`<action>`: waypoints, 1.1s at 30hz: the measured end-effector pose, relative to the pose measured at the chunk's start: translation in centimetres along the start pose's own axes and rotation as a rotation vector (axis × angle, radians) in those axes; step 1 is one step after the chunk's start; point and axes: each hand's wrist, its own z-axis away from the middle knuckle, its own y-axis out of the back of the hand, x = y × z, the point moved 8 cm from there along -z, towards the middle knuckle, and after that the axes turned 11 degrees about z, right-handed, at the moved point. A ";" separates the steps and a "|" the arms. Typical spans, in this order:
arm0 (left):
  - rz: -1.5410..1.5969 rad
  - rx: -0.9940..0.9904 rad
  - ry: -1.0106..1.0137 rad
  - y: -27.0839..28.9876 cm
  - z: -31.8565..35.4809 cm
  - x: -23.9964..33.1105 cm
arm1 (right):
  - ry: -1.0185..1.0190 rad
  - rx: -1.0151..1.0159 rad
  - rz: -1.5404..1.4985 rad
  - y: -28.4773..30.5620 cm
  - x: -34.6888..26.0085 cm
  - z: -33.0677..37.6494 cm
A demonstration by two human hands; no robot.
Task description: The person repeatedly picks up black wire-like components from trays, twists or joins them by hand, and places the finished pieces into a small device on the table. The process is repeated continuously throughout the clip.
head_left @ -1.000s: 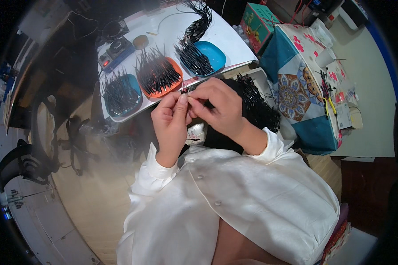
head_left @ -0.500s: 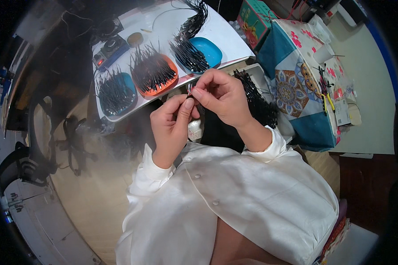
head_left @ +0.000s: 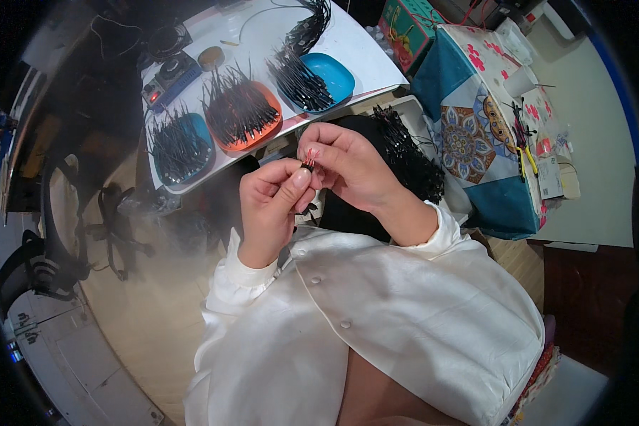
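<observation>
Between thumb and fingers, my left hand (head_left: 271, 206) pinches a short black cable (head_left: 307, 166) whose thin red and light-coloured wire ends stick up. Its lower end shows as a dark bit beneath the left fingers. My right hand (head_left: 355, 169) is closed at the wire ends, thumb against fingers, touching the strands from the right. Beyond the hands, black cables with bared tips lie in a blue tray (head_left: 209, 145), an orange tray (head_left: 277, 99) and another blue tray (head_left: 340, 77). More black cables (head_left: 408, 160) fill a pale bin (head_left: 413, 112) right of my hands.
A blue-grey device (head_left: 174, 79) with a red light and a small round tin (head_left: 211, 58) stand on the white table (head_left: 263, 32). At the right, a cloth-covered table (head_left: 468, 60) bears yellow-handled pliers (head_left: 530, 163) and a white cup (head_left: 521, 82). A black chair (head_left: 39, 266) stands at left.
The wire ends now show more red between my fingers. My right hand has shifted slightly down and left, and the cable's lower end has come into view under my left fingers.
</observation>
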 end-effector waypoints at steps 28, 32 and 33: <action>-0.150 0.104 0.161 2.5 -0.7 -1.3 | -0.058 0.046 0.256 2.3 1.6 -0.6; -0.222 0.111 0.187 3.0 -0.1 -1.0 | 0.261 0.074 0.767 1.5 -2.1 -0.1; -0.229 0.108 0.172 2.9 0.0 -0.9 | 0.210 0.072 0.890 1.4 -1.9 0.0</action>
